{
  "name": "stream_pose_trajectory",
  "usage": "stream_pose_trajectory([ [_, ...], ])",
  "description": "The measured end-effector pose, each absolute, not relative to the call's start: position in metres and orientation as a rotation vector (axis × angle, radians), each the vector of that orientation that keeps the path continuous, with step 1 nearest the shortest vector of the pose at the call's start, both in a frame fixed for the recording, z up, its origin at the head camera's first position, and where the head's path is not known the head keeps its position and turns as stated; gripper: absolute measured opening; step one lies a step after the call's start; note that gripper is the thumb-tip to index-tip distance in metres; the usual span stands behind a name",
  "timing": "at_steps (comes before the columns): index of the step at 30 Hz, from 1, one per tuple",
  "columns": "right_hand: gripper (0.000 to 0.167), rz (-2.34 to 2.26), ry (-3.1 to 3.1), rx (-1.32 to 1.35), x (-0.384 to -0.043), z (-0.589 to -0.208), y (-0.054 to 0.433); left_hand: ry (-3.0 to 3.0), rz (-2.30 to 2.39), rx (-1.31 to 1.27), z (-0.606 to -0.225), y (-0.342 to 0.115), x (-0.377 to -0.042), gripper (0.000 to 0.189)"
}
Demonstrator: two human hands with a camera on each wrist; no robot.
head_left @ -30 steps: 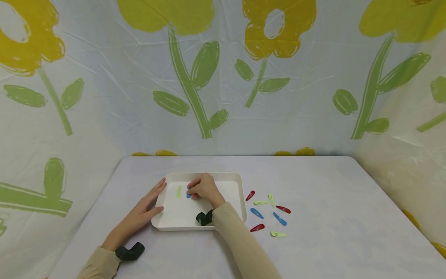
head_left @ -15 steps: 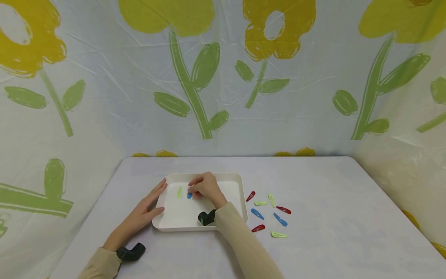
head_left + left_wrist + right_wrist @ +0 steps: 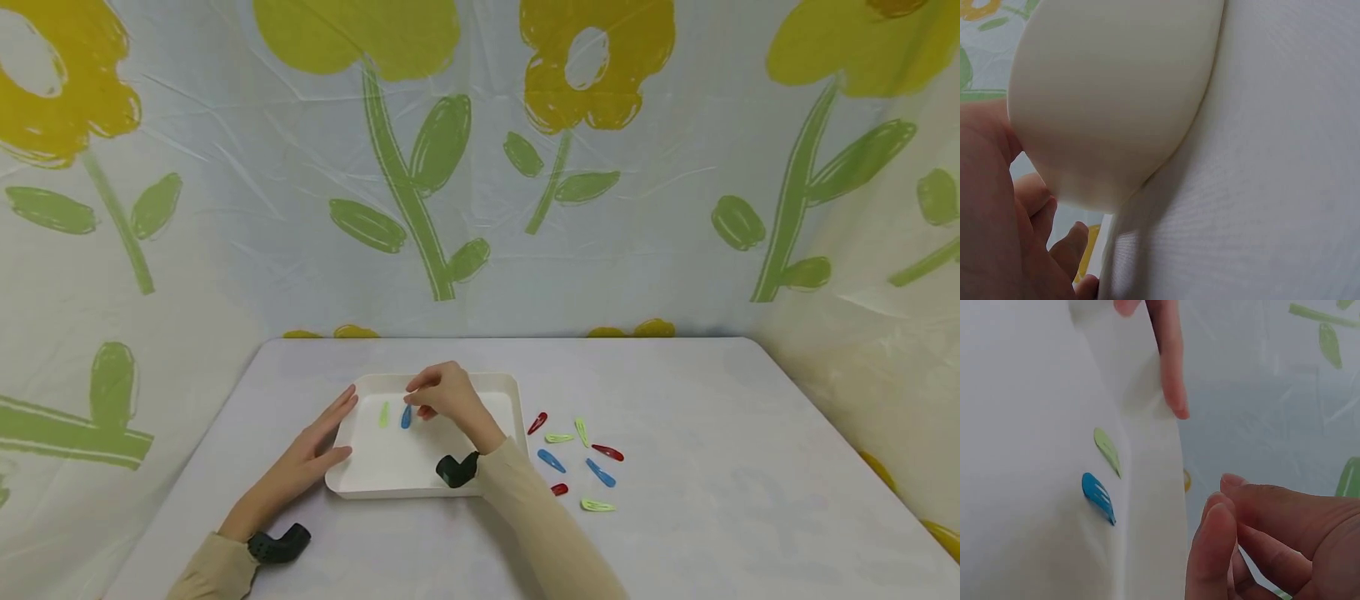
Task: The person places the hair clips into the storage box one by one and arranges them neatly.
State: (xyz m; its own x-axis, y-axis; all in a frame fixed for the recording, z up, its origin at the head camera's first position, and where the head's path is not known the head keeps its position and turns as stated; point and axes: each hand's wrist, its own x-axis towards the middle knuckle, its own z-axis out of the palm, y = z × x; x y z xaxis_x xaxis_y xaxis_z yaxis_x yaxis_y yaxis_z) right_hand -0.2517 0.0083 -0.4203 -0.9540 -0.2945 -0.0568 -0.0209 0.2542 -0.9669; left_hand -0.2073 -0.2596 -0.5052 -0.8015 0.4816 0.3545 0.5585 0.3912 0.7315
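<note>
Head view: white tray (image 3: 390, 467) on pale table (image 3: 720, 450). L hand (image 3: 311, 446) at tray's 9 o'clock, fingers extended, touching rim w/o clasping. R hand (image 3: 450, 396) above tray, nr 12 o'clock, digits loosely bent, nothing held; tips nr blue clip (image 3: 406, 417), which lies in tray approx 11 o'clock. Green clip (image 3: 384, 414) in tray too, just to blue one's 9 o'clock. Loose clips (image 3: 551, 461) (red, green, blue) on table at tray's 3 o'clock; 1 red partly behind R sleeve (image 3: 536, 517). Black wrist cams (image 3: 279, 543) on both wrists.

L wrist view: tray corner toward 11 o'clock; L hand 7–9 o'clock, against tray edge.

R wrist view: R hand approx 4–5 o'clock, released, thumb + fingertips close tog., well apart fr. blue clip at 8 o'clock; green clip 9 o'clock. L fingers at tray edge, 12 o'clock.
</note>
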Motion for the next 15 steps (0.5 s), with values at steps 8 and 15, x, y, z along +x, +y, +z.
stream_pose_trajectory([
  [8, 0.005, -1.56, 2.446, -0.445, -0.236, -0.401, 0.024, -2.498, -1.394, -0.993, -0.503, -0.258, -0.206, 0.069],
  [15, 0.005, -1.464, 2.544, -0.54, -0.22, -0.39, 0.042, -2.5, -1.393, -0.983, -0.503, -0.258, -0.206, 0.069],
])
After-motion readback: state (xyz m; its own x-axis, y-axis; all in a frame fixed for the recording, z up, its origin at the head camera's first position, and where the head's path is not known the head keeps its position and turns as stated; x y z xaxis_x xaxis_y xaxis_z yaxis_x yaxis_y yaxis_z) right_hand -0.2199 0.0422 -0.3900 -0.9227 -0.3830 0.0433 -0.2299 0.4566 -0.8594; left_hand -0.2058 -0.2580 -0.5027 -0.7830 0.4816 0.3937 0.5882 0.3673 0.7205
